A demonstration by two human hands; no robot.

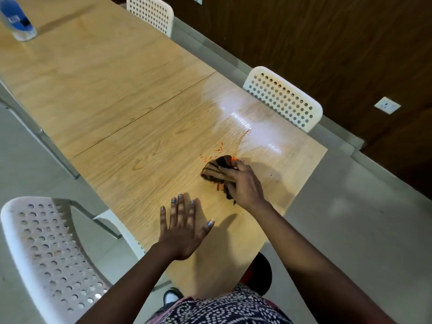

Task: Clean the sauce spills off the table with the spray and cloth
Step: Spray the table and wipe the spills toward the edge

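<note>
Covering much of the cloth [216, 175], the right hand [243, 183] hides its near right part; only the bunched brown striped folds on the left and far side show. Fingers of this hand curl round the cloth and grip it against the table [131, 118]. Part of the sauce [218, 149] may lie under the cloth; this cannot be told. Visible sauce: orange-red specks just beyond the cloth, plus a thin streak running far and right toward a bright glare patch that washes out the surface there.

Bottle [17, 19]: stands at the far left corner of the table, well apart from the hands, cut off by the top edge. It holds blue and clear contents; the label is blurred, and no spray head is visible.

Left hand [184, 230]: flat on the table, fingers straight and spread, holding nothing, near and left of the cloth, not touching it.

Surroundings: one white perforated chair [46, 253] near left, two more [285, 99] at the far side of the table. A wall socket [387, 105] sits on the dark wooden wall at right. Below the near table edge, a shoe and patterned clothing are partly visible.
</note>
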